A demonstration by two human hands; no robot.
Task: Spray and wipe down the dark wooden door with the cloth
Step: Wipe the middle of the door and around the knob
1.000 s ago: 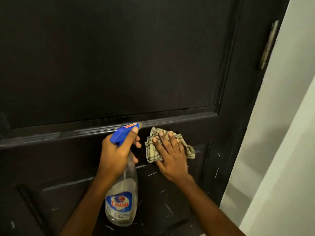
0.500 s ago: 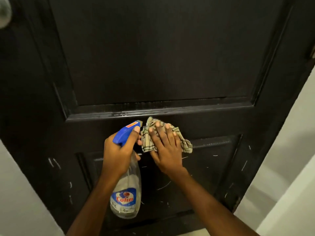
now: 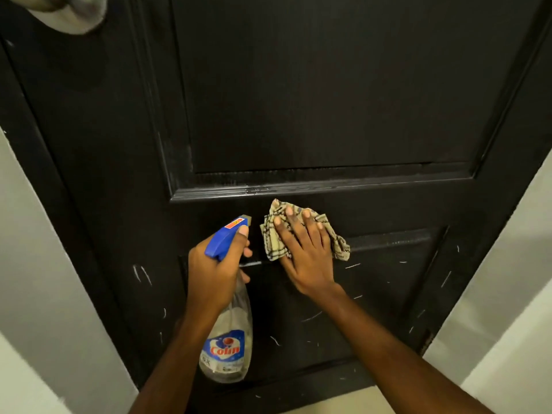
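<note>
The dark wooden door (image 3: 328, 94) fills the view, with a large upper panel and a scratched lower panel. My right hand (image 3: 307, 255) presses a crumpled checked cloth (image 3: 271, 237) flat against the rail between the panels, fingers straight. My left hand (image 3: 215, 270) grips the neck of a clear spray bottle (image 3: 228, 345) with a blue trigger head, the nozzle pointing at the door just left of the cloth. Wet streaks shine on the moulding above the cloth.
A metal door knob (image 3: 68, 10) shows blurred at the top left corner. Pale walls (image 3: 44, 279) flank the door on both sides, and pale floor (image 3: 337, 398) lies at its foot. White scratch marks dot the lower panel.
The view has swung left and pulled back, showing the door's whole width and the knob. My right hand and the cloth stay on the rail; the bottle stays in my left hand.
</note>
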